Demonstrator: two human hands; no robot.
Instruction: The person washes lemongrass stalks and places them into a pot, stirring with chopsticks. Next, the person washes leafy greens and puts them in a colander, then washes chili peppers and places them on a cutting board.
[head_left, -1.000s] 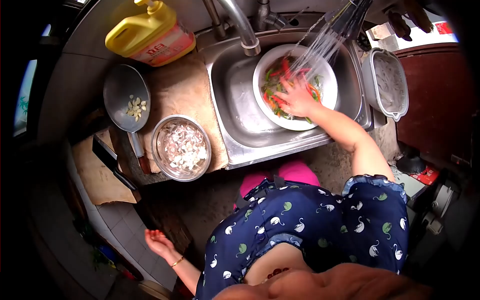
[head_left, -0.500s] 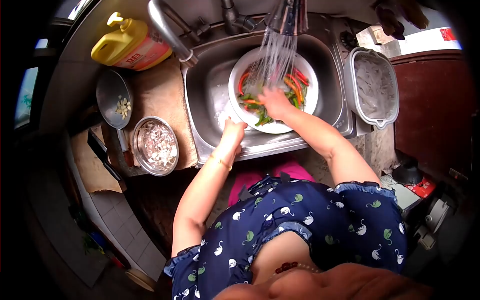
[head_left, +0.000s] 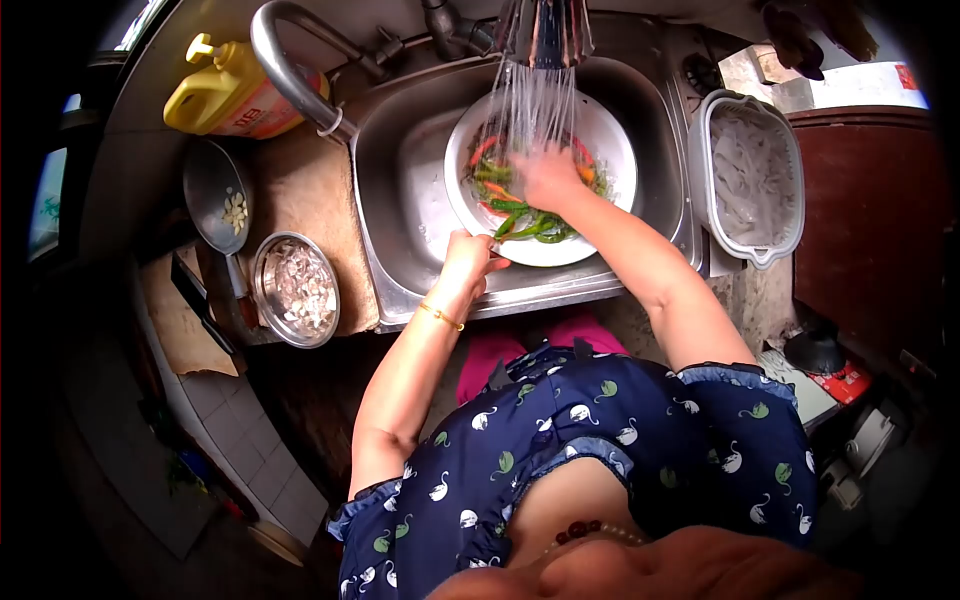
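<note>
A white basin (head_left: 617, 150) stands in the metal sink (head_left: 412, 190), holding red and green chili peppers (head_left: 535, 228) in water. My left hand (head_left: 472, 263) grips the basin's near left rim, its fingers closed on the edge. My right hand (head_left: 548, 178) is down among the peppers, under the falling water (head_left: 540, 105); motion and spray smear its fingers, so their pose is unclear. The water comes from a spray head (head_left: 545, 35) above the basin.
On the left counter are a metal bowl of pale chopped pieces (head_left: 297, 290), a ladle-like pan (head_left: 215, 205) with garlic cloves, and a yellow pump bottle (head_left: 235, 90). A curved faucet (head_left: 285, 65) overhangs the sink's left. Rightward stands a grey-white basket (head_left: 765, 250) with pale strips.
My right hand has shifted slightly left and up through the peppers, which have moved about. The basin's left rim now meets my left hand more closely. The whole view has shifted a little.
</note>
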